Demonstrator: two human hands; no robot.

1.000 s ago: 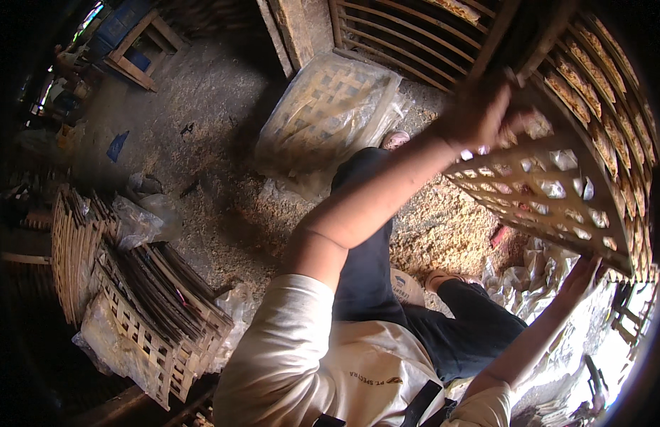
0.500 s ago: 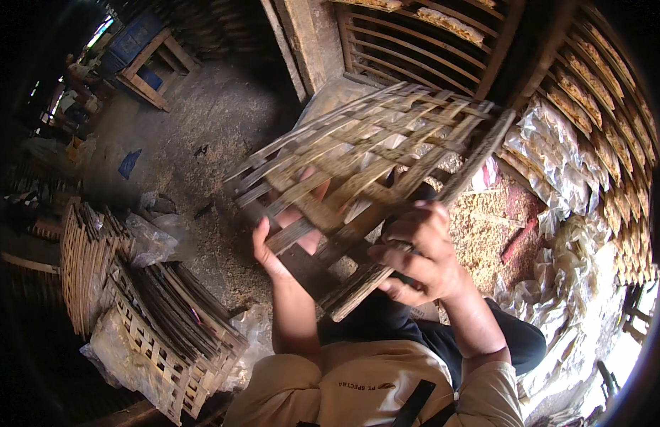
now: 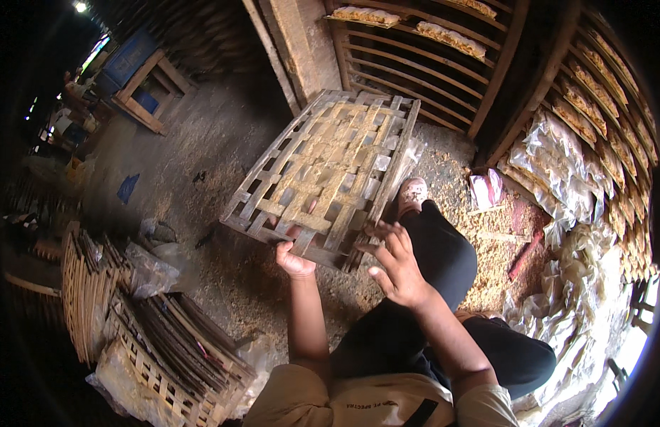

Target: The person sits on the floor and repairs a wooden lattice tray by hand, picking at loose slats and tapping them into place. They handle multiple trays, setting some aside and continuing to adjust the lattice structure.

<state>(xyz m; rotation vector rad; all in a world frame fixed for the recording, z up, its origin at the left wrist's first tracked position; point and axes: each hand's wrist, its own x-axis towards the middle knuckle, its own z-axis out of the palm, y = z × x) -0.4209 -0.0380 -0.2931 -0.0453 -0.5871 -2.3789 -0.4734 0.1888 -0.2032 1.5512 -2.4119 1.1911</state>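
A rectangular woven bamboo tray point(image 3: 312, 167) with yellowish residue on its slats tilts out in front of me, its far end toward the wooden post. My left hand point(image 3: 296, 260) grips its near edge, thumb on the near side and fingers partly hidden beneath the slats. By the near right corner, my right hand point(image 3: 399, 269) is open with its fingers apart. Its fingertips are right by the tray's side rail; whether they touch it I cannot tell.
Stacked bamboo trays point(image 3: 166, 356) stand at lower left with plastic sheets. A rack point(image 3: 415, 64) ahead and another rack point(image 3: 593, 99) at right hold pale slabs. Crumpled clear plastic point(image 3: 565, 306) lies at right beside a red stick-like object point(image 3: 525, 255). Crumbs litter the floor.
The tray has swung left and moved away from me, with its far end now nearer the post. My right hand has released its corner and opened. My left hand still holds on.
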